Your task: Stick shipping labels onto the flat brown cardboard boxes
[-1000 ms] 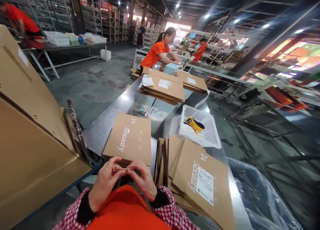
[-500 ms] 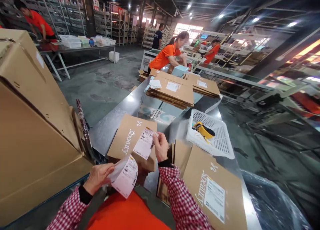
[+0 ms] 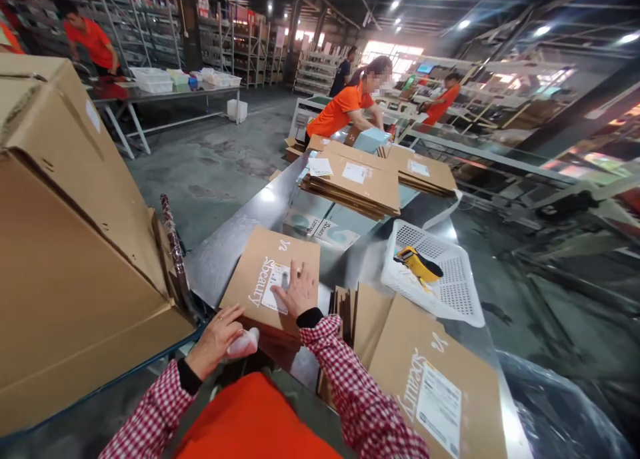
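While our right hand (image 3: 300, 291) lies open, fingers spread, over the white label (image 3: 271, 299) on the top of the nearest carton (image 3: 247, 272), our left hand (image 3: 213, 342) is loosely curled on a pale, bunched paper (image 3: 243, 343), which shows beside its thumb. We have the left fingertips at the carton's near-left corner; whether they press on it, we cannot tell. The carton sits on our side of the metal counter (image 3: 215, 252), with white "beauty" lettering running beside the label, which our right hand partly covers.

To the right of the carton we have brown cardboard pieces (image 3: 345, 309) standing on edge, and beside them a flat cardboard sheet (image 3: 390, 339) with similar lettering and a large shipping label (image 3: 440, 406). Beyond these, our white perforated basket (image 3: 463, 299) holds a yellow and black tool (image 3: 423, 266) and some small scraps. Farther along the counter, a stack of flat cardboard (image 3: 370, 179) with papers on top rests over pale blue boxes (image 3: 325, 229).

On our left stands a big brown box (image 3: 75, 246), with a wrapped pole (image 3: 173, 239) by its side. Clear plastic (image 3: 555, 406) lies beyond the counter's right edge. Across from us, a person in an orange shirt (image 3: 343, 109) leans over the far end.
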The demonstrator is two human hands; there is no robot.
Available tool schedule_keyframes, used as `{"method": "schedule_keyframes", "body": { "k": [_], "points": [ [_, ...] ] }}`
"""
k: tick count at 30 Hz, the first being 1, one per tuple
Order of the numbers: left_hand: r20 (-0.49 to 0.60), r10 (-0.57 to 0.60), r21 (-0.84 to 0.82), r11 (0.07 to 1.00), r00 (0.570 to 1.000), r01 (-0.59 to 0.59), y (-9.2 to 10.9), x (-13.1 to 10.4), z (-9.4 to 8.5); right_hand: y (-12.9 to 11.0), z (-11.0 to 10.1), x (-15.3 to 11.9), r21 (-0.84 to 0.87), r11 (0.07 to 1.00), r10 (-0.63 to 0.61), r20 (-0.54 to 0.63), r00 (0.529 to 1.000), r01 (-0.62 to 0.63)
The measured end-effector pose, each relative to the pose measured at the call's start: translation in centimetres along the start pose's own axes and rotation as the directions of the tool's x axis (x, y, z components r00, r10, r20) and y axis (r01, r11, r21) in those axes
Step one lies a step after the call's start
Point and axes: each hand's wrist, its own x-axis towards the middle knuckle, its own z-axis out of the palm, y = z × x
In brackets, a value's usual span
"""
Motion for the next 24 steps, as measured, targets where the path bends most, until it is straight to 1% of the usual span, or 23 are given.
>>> {"method": "schedule_keyframes", "body": {
  "k": [2,3,4,5,6,7,8,9,10,13,15,17,19,21,22,24],
  "points": [
    [0.006,-0.012,0.003,1.0,1.0,0.012,0.0,0.1,-0.1,-0.5,0.7,-0.3,-0.064,0.989,-0.128,0.059,0.99,0.131],
    [0.009,-0.015,0.004,1.0,1.0,0.015,0.0,0.1,-0.2,-0.4,0.9,-0.3,-0.076,0.983,-0.161,0.096,0.982,0.168],
    [0.011,-0.017,0.005,1.0,1.0,0.017,-0.1,0.1,-0.4,0.1,0.8,-0.2,-0.09,0.985,-0.138,0.117,0.983,0.149],
    [0.01,-0.021,0.008,1.0,1.0,0.02,-0.2,0.1,-0.5,0.8,0.5,-0.1,-0.092,0.994,-0.052,0.106,0.993,0.062],
    [0.005,-0.028,0.015,0.999,1.0,0.028,-0.3,0.1,-0.6,1.8,-0.1,-0.1,-0.077,0.994,0.079,0.069,0.994,-0.074],
    [-0.01,-0.048,0.024,0.999,0.999,0.048,-0.6,0.0,-0.7,2.9,-0.7,-0.2,-0.041,0.976,0.217,0.027,0.976,-0.215],
    [-0.032,-0.075,0.032,0.997,0.997,0.076,-0.8,-0.1,-0.8,3.9,-1.3,-0.4,0.011,0.945,0.328,-0.007,0.945,-0.328],
    [-0.054,-0.104,0.036,0.994,0.993,0.106,-1.1,-0.3,-0.7,4.8,-1.8,-0.8,0.068,0.915,0.4,-0.025,0.916,-0.398],
    [-0.073,-0.128,0.035,0.991,0.989,0.13,-1.4,-0.4,-0.6,5.4,-2.1,-1.4,0.115,0.896,0.436,-0.031,0.9,-0.43],
    [-0.089,-0.156,0.005,0.988,0.984,0.157,-1.8,-0.8,0.0,5.8,-2.1,-3.2,0.202,0.882,0.441,-0.031,0.897,-0.426],
    [-0.072,-0.177,-0.04,0.984,0.982,0.175,-1.5,-0.9,0.3,5.7,-1.8,-3.9,0.272,0.864,0.453,-0.049,0.89,-0.424],
    [-0.01,-0.211,-0.116,0.971,0.978,0.208,-0.5,-0.8,0.2,6.4,-2.5,-4.4,0.356,0.838,0.465,-0.07,0.883,-0.413],
    [0.097,-0.194,-0.205,0.956,0.976,0.211,0.8,-0.6,-0.3,8.2,-4.4,-5.5,0.44,0.803,0.487,-0.091,0.869,-0.403],
    [0.171,-0.122,-0.273,0.947,0.978,0.166,2.0,-0.4,-1.1,11.2,-7.5,-7.7,0.498,0.762,0.535,-0.126,0.835,-0.414],
    [0.18,-0.085,-0.294,0.946,0.98,0.136,2.4,-0.3,-1.5,13.0,-9.3,-9.3,0.516,0.742,0.568,-0.145,0.81,-0.428],
    [0.145,-0.039,-0.312,0.946,0.989,0.083,2.8,-0.1,-2.3,16.9,-13.0,-13.4,0.545,0.695,0.647,-0.19,0.738,-0.469]
  ]
}}
